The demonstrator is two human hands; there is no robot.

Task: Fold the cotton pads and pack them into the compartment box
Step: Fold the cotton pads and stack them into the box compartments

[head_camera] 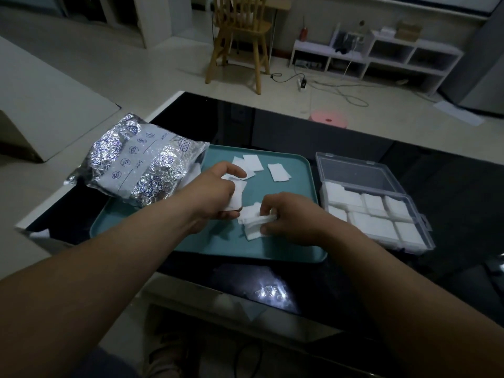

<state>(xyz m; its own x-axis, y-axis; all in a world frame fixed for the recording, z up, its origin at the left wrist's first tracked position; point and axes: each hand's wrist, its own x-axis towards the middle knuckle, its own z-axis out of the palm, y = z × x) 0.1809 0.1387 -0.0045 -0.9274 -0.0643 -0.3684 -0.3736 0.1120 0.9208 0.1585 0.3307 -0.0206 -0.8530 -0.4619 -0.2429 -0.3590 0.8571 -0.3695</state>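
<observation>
Our right hand (286, 216) pinches a folded pad (255, 221) over the tray (294, 170); our left hand (218, 192) grips a second pad (236, 199) beside it.

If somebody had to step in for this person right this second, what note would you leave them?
Left hand: grips a pad over the tray.
Right hand: pinches a folded pad just above a small pile on the tray.
Loose pads lie flat at the tray's far side. The foil bag rests on the tray's left edge.
Box: right of the tray, lid open.
Done: the compartments in view already hold pads.
Left: finish the fold in hand, fold the loose pads, and pack them wherever the box has room.
</observation>
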